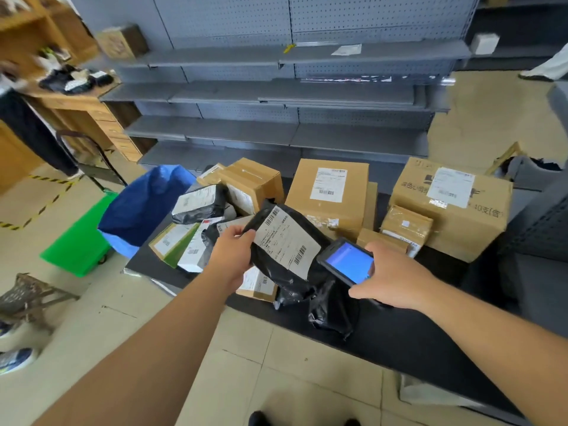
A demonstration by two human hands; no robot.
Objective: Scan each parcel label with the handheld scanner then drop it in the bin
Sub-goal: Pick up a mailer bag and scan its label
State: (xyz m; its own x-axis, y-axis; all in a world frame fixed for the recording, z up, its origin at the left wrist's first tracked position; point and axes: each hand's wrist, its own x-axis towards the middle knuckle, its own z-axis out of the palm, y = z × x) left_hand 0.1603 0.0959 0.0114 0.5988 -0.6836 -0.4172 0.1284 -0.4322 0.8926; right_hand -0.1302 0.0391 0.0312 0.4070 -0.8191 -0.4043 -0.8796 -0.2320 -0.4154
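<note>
— Left hand (232,253)?
— Gripping the left edge of a black plastic mailer bag (278,241), thumb on top; holding it tilted above the dark table (399,336), white barcode label (287,241) facing up.
— Right hand (390,276)?
— Clutching a black handheld scanner with a lit blue screen (347,261), just beside the label's lower right corner.
— Bin?
— Sitting left of the table: green plastic cart (76,241) lined with a blue bag (144,204).
— Other parcels?
— Lying behind: brown cardboard boxes (330,195), more labelled packets.
</note>
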